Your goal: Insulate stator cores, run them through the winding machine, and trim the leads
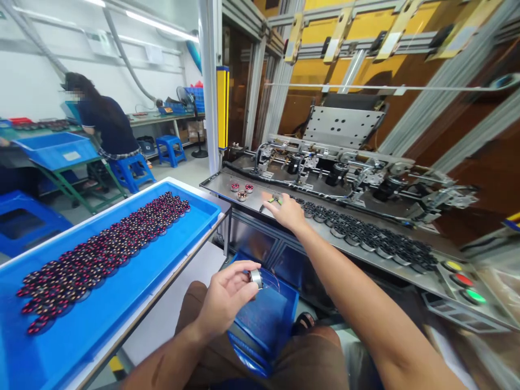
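My left hand (pixel 229 295) is closed around a small round metal motor part (pixel 255 279), held between thumb and fingers above my lap. Its silvery side faces right, and the fingers hide some of it. My right hand (pixel 289 212) reaches forward to the machine's metal ledge. Between its thumb and fingers shows a small green-handled tool (pixel 275 200); blur hides its exact kind. Just left of that hand, several copper-wound parts with red tops (pixel 242 195) stand on the ledge. To its right lie many dark round motor parts (pixel 365 234) in rows.
A blue tray (pixel 179 246) full of wound parts stands at left. Behind the ledge are machine fixtures (pixel 337 173). Yellow, red and green buttons (pixel 463 279) sit at the right end. A blue bin (pixel 266 319) is below my hands. A co-worker (pixel 108 122) sits farther back.
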`<state>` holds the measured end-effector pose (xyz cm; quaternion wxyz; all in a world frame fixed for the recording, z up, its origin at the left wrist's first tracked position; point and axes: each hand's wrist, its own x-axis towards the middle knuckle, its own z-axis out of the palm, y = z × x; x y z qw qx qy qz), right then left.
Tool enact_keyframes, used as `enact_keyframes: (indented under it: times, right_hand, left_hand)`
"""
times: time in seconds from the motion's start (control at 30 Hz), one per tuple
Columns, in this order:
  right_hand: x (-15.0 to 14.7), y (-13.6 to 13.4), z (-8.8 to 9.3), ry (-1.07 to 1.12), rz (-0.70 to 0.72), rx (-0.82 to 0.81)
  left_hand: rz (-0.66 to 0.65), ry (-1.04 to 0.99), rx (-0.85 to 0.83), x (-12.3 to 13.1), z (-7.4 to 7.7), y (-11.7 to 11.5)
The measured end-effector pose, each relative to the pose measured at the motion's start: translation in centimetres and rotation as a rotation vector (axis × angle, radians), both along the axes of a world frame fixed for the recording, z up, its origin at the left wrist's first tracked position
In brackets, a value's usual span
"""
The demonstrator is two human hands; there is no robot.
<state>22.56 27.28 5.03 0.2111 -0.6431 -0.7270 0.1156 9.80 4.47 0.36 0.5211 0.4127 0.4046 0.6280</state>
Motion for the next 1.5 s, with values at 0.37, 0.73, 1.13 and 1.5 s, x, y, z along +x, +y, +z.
enact_keyframes:
  times: [0.37, 0.73, 1.13, 1.5]
  right_hand:
    - [-1.8, 2.3, -0.9, -0.067, -0.194, -0.195]
    - [6.3, -7.5, 0.1, 0.54, 0.193, -0.09]
    - [11.4, -28.5, -7.7, 0.637, 0.567, 0.143]
    - [11.7, -28.6, -7.8, 0.483, 0.589, 0.28]
  left_hand:
    - [0.17, 0.022, 0.027, -1.4, 0.4, -0.4]
    - [0.046, -0.05, -0.128, 0.0, 1.4, -1.2]
    - [-0.197, -0.108, -0.061, 3.7, 1.8, -3.1]
    - [-0.22, -0.009, -0.076, 5.0, 2.2, -3.7]
